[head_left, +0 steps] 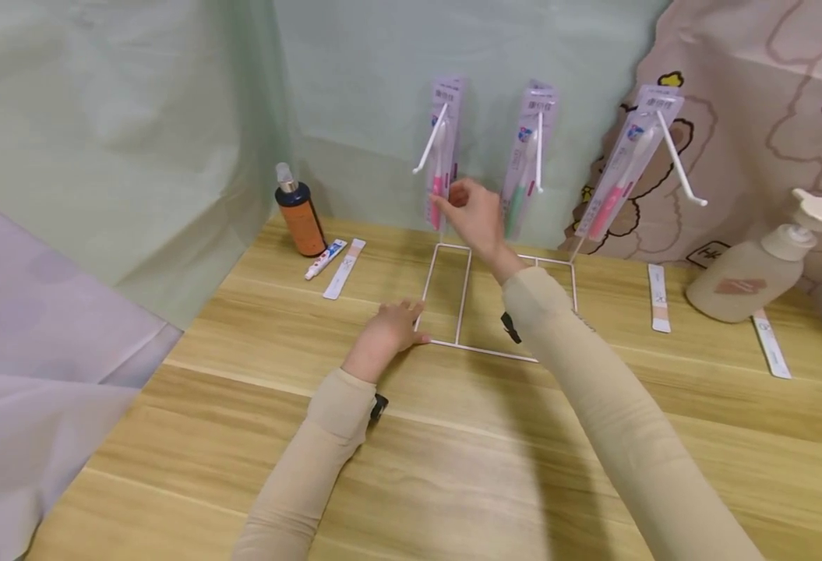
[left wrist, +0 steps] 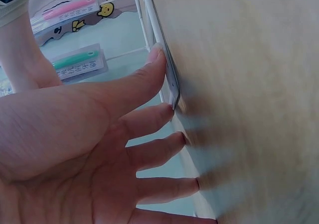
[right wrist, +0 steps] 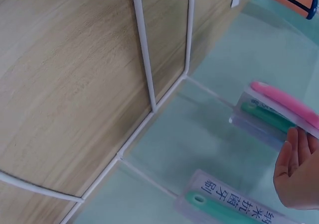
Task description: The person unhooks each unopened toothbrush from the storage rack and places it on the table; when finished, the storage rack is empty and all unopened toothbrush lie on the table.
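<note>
A white wire display rack (head_left: 461, 296) stands on the wooden table. Packaged toothbrushes hang in three rows from its hooks. My right hand (head_left: 477, 214) is at the left row, with thumb and forefinger pinching the lower part of a pink toothbrush package (head_left: 437, 195). A package with a green toothbrush (right wrist: 264, 115) lies behind the pink one in the right wrist view. My left hand (head_left: 387, 329) rests at the base's front left corner, fingers spread on the table. Its thumb (left wrist: 149, 72) presses against the base wire in the left wrist view.
An orange-and-black spray bottle (head_left: 301, 222), a small toothpaste tube (head_left: 326, 259) and a slim white packet (head_left: 344, 269) are at the left. Rightward stand a pump bottle (head_left: 740, 280) and two more slim packets (head_left: 658, 298). Curtains hang behind the table.
</note>
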Demonstrator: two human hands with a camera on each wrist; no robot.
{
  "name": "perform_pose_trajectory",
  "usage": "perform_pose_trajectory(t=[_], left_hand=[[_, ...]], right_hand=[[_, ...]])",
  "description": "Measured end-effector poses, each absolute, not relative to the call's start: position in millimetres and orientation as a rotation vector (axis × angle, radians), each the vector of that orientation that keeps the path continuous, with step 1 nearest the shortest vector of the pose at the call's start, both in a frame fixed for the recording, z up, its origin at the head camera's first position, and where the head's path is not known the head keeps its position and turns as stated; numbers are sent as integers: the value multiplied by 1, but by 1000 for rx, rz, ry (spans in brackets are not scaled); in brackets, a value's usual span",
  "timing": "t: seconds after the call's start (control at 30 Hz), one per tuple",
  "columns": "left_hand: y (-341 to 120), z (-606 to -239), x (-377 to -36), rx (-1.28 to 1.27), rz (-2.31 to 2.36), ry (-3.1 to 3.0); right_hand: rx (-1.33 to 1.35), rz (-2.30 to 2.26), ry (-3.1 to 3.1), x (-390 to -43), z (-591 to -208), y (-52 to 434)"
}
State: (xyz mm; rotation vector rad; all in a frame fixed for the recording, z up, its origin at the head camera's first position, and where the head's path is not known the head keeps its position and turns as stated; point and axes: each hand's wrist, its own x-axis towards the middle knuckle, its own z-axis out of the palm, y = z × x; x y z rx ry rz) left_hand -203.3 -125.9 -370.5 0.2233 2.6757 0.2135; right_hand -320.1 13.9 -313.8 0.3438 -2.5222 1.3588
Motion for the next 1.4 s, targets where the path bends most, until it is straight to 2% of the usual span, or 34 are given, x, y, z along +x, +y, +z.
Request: perform_pose_trajectory(t=[0.37, 0.7, 1.1, 1.4], left_hand=[[-119, -372, -206, 258, 207, 2658], [-124, -372, -206, 257, 202, 2657], [-128, -373, -207, 235, 212, 2645], [-127, -372, -207, 248, 205, 2632]], right_hand=[[511, 1360, -2592, -320, -320, 22], [534, 1286, -2677, -306, -318, 50], [743, 1249, -2742, -274, -313, 84], [923, 1259, -2629, -240, -317, 90]])
